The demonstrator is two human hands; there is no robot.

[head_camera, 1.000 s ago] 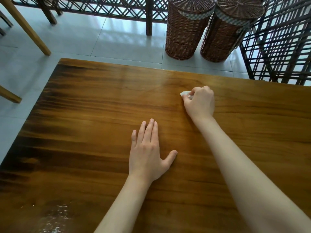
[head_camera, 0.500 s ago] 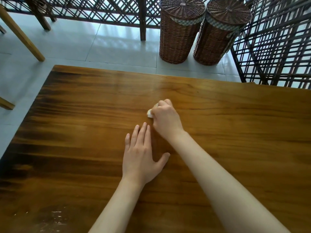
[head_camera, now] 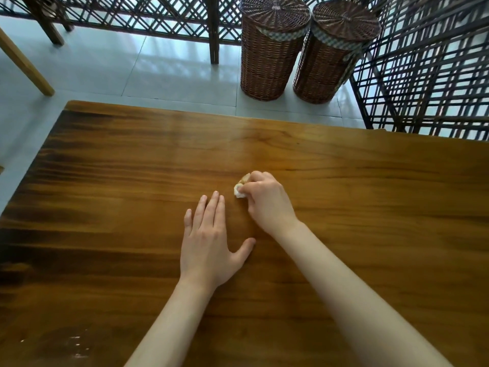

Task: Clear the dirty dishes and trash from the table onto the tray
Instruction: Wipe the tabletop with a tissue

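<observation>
Table: a wooden table with strong grain fills the near and middle of the view, darker toward its left side, with a shiny wet-looking patch at the near left corner.
Left hand: the left hand lies palm down on the table, fingers straight and close together, thumb spread out to the right; it holds nothing.
Right hand: the right hand sits just beyond and to the right of the left hand, fingers curled and clamped on a small wad.
Tissue: a crumpled white tissue pokes out from the left side of the right hand's fingers, pressed against the table near the middle; most of it is hidden in the grip.
Spacing: the two hands are near each other but apart.
Baskets: two tall brown wicker baskets with lids stand side by side on the floor past the far edge of the table.
Floor: pale tiles.
Screens: dark lattice screens stand at the far side and far right.
Wooden leg: a light wooden leg slants at the far left.
</observation>
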